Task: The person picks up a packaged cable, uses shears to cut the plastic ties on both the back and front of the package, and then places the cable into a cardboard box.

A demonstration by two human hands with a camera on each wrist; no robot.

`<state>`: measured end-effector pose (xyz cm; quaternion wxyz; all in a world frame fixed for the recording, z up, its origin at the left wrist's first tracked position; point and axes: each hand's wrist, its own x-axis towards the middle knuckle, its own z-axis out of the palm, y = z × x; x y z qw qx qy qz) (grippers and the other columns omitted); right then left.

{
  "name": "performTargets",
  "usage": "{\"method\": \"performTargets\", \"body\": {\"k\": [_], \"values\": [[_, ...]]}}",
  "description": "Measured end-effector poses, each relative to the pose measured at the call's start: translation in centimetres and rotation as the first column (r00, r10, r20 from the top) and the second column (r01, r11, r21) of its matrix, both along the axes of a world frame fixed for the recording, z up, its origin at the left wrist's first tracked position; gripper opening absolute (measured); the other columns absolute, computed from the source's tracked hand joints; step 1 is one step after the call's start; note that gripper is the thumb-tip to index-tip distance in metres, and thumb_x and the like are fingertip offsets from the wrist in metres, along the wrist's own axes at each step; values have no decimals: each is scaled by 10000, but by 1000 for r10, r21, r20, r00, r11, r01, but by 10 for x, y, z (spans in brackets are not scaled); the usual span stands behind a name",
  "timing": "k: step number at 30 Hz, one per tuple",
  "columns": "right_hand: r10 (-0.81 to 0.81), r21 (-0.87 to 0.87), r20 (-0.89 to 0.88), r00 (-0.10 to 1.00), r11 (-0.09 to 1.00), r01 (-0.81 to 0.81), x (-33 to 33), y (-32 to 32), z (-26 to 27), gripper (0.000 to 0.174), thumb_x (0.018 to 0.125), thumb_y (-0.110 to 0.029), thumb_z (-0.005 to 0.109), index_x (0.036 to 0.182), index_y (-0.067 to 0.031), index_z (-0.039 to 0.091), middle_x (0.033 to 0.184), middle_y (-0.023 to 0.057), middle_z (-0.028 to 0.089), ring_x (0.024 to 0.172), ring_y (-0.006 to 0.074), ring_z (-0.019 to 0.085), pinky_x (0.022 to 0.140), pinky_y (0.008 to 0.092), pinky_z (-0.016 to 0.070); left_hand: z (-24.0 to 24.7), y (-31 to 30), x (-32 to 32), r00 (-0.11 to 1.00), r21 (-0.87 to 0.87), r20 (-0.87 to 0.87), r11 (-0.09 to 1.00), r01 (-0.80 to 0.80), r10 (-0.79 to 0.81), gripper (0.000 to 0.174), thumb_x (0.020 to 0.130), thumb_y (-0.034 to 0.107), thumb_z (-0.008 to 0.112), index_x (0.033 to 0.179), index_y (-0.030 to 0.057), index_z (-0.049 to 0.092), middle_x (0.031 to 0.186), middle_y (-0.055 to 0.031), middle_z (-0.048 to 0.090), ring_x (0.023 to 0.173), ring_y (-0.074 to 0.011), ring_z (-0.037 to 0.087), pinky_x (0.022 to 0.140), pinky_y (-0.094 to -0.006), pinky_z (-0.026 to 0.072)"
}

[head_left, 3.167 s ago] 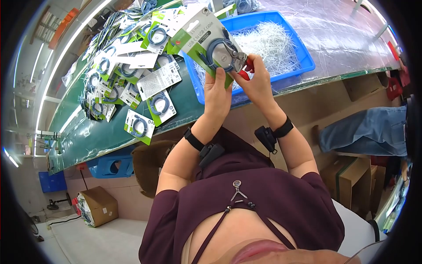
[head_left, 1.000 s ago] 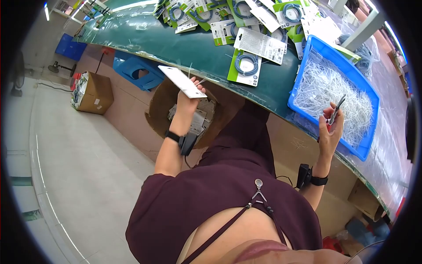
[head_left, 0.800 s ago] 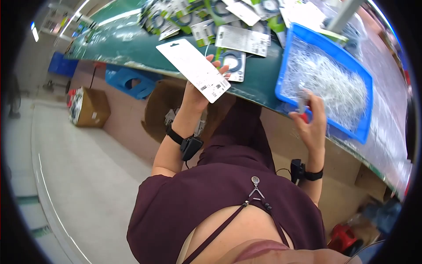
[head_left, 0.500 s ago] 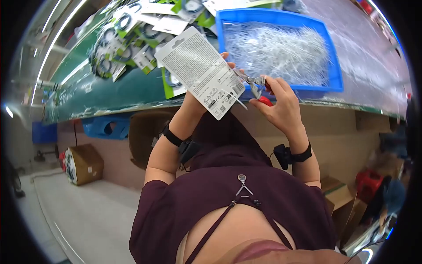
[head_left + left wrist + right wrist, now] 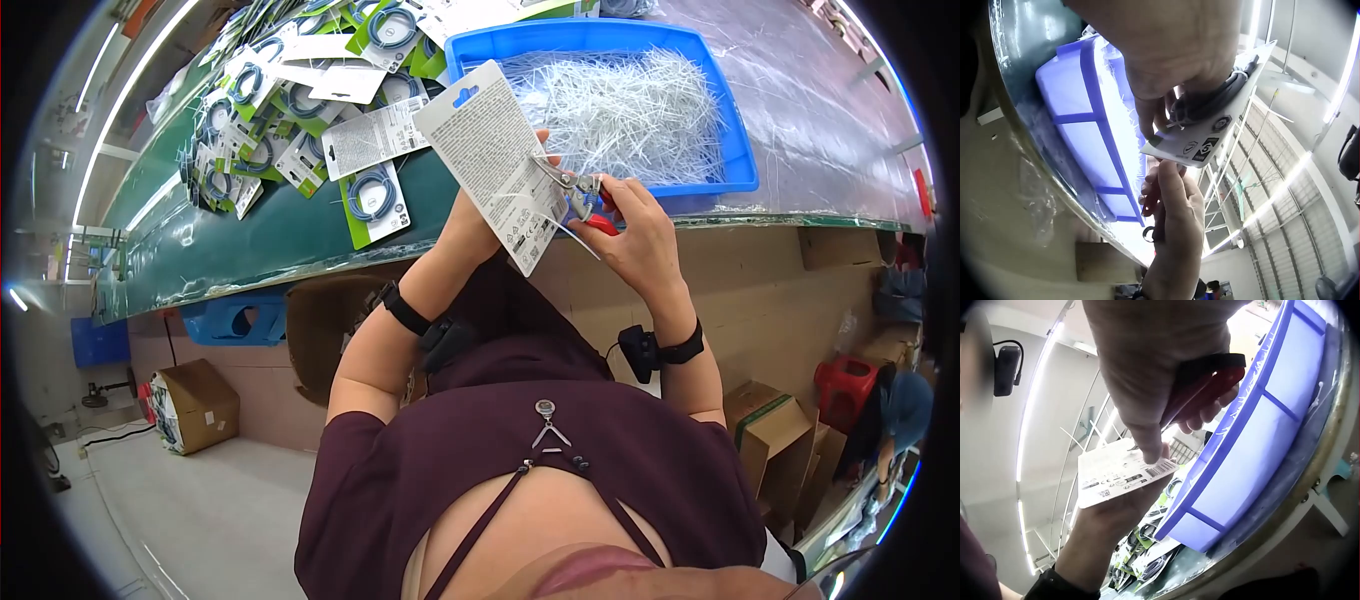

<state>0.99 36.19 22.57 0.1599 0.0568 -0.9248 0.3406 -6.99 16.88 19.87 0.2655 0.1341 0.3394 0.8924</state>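
My left hand (image 5: 476, 222) holds a blister card (image 5: 488, 150) from behind, its printed back turned up in the head view. In the left wrist view a coiled dark cable (image 5: 1213, 100) lies against the card's other face, under the left hand (image 5: 1179, 56). White tie ends (image 5: 580, 240) stick out from the card's printed side. My right hand (image 5: 645, 240) grips red-handled cutters (image 5: 597, 222), their metal jaws against the card near its right edge. In the right wrist view the red handle (image 5: 1204, 394) lies within the right hand (image 5: 1147, 369).
A blue tray (image 5: 738, 150) of white tie scraps (image 5: 640, 110) stands behind the hands. Many carded cables (image 5: 372, 195) are heaped at the left of the green table (image 5: 290, 225). Below the edge are a blue stool (image 5: 235, 322) and cardboard boxes (image 5: 770, 430).
The left hand came back from beside the floor box, turning the card printed side up. The right hand brought the cutters from over the tray to the card. Since half a second ago, the card has tilted.
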Motion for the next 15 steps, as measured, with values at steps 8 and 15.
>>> {"method": "performTargets", "body": {"k": [8,15], "values": [[17,-11,71,997,1000,-16,-8,19,-18,476,732,-217,780,1126,-16,603,924,123,603,778,286,602,711,355,494,-3,19,-13,998,-165,-62,986,12,-22,469,934,72,558,1371,-13,410,1148,-126,599,975,-199,650,827,-336,565],[-41,25,9,999,999,41,7,27,-14,518,734,-211,775,1172,-15,579,949,125,594,819,280,594,724,367,485,-8,26,-33,995,-23,96,1000,-16,18,434,952,107,531,1356,-5,417,1114,-149,595,1008,-318,644,830,-403,567]]}}
